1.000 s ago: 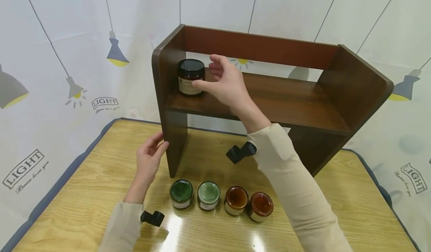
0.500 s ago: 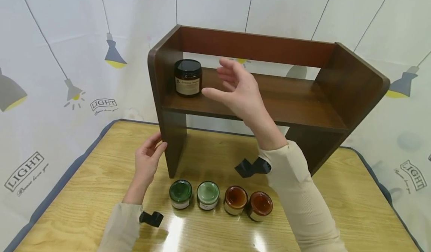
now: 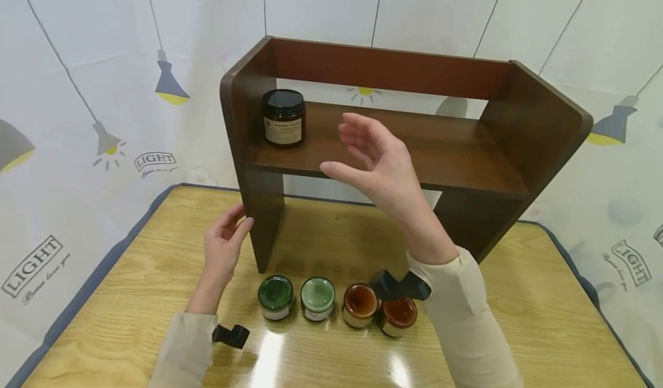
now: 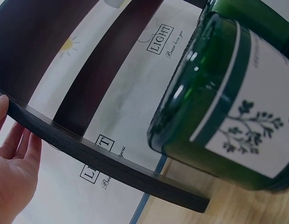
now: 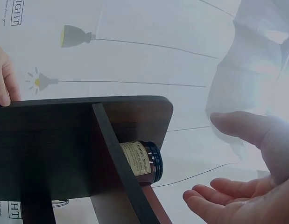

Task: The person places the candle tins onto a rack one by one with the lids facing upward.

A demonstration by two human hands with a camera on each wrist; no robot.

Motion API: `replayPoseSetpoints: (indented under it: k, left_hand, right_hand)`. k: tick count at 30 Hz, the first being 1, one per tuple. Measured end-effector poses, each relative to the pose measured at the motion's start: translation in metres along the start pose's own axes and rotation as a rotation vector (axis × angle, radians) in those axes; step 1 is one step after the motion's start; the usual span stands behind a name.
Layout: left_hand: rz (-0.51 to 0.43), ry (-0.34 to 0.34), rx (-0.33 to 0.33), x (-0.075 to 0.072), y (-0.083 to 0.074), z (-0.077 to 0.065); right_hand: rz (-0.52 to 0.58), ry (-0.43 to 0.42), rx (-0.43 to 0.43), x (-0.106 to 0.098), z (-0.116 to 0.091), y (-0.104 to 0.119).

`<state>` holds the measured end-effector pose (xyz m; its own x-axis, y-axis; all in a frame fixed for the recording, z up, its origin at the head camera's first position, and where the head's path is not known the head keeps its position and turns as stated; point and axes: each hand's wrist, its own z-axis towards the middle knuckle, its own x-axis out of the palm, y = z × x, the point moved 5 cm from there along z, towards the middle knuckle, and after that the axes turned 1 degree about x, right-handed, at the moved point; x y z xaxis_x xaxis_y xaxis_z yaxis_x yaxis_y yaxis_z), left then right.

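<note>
Head view shows us a dark jar [image 3: 283, 118] upright on the upper board of the brown shelf [image 3: 414, 140], at its left end. Its cream label [image 3: 284, 132] reads "Aroma", but the next word is too blurred for us to be sure. Right of the jar and apart from it hangs the right hand [image 3: 380, 166], thumb and fingers wide. The left hand [image 3: 221, 247] holds the edge of the shelf's left side between thumb and fingers. On the table [image 3: 129, 296] we see a dark green jar [image 3: 275, 297], a pale green jar [image 3: 317, 297] and two amber jars [image 3: 359, 304]. Left wrist view gives us a green jar's white label [image 4: 256, 121] with a leafy sprig. On the wall [image 3: 207, 25] we read "LIGHT", with "love you" in script below.
</note>
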<state>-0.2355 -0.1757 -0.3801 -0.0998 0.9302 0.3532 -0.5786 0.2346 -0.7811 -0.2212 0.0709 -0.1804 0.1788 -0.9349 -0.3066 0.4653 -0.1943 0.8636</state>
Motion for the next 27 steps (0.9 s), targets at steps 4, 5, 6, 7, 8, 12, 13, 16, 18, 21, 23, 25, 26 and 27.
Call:
replayPoseSetpoints:
  k: [4, 5, 6, 7, 8, 12, 13, 16, 18, 21, 23, 25, 26, 27]
  left_hand:
    - [0.003, -0.002, 0.0, 0.0, 0.0, 0.0]
    - [0.005, -0.002, 0.001, 0.0, 0.0, 0.0]
    - [0.009, -0.003, 0.002, 0.0, 0.0, 0.0]
    - [0.013, -0.003, 0.002, 0.0, 0.0, 0.0]
    - [0.017, -0.003, 0.002, 0.0, 0.0, 0.0]
    - [0.016, -0.01, -0.003, 0.0, 0.0, 0.0]
    - [0.013, -0.012, -0.004, 0.0, 0.0, 0.0]
    - [0.004, -0.018, -0.003, 0.0, 0.0, 0.0]
    - [0.001, -0.016, -0.002, -0.001, 0.0, 0.0]
    - [0.003, -0.012, 0.001, 0.0, 0.0, 0.0]
    - [0.004, -0.006, 0.006, 0.0, 0.0, 0.0]
    - [0.003, -0.002, 0.011, 0.0, 0.0, 0.0]
    - [0.003, 0.0, 0.013, 0.0, 0.0, 0.0]
    - [0.002, 0.002, 0.014, 0.0, 0.001, 0.0]
  right_hand:
    - [0.032, 0.023, 0.001, -0.002, -0.01, 0.0]
    - [0.036, 0.03, -0.001, -0.002, -0.013, 0.0]
    - [0.039, 0.037, -0.002, -0.003, -0.016, 0.0]
    - [0.037, 0.042, -0.005, -0.003, -0.018, 0.0]
    - [0.033, 0.046, -0.007, -0.004, -0.021, -0.001]
    - [0.016, 0.051, -0.017, -0.006, -0.032, -0.004]
    - [0.012, 0.052, -0.018, -0.006, -0.035, -0.006]
    - [0.011, 0.053, -0.022, -0.008, -0.041, -0.011]
    - [0.009, 0.052, -0.02, -0.01, -0.046, -0.014]
    - [0.004, 0.053, -0.011, -0.012, -0.053, -0.022]
    - [0.001, 0.056, -0.006, -0.014, -0.057, -0.028]
    - [0.0, 0.057, 0.0, -0.015, -0.062, -0.034]
    - [-0.002, 0.058, 0.0, -0.015, -0.064, -0.037]
    - [0.0, 0.058, 0.004, -0.016, -0.066, -0.041]
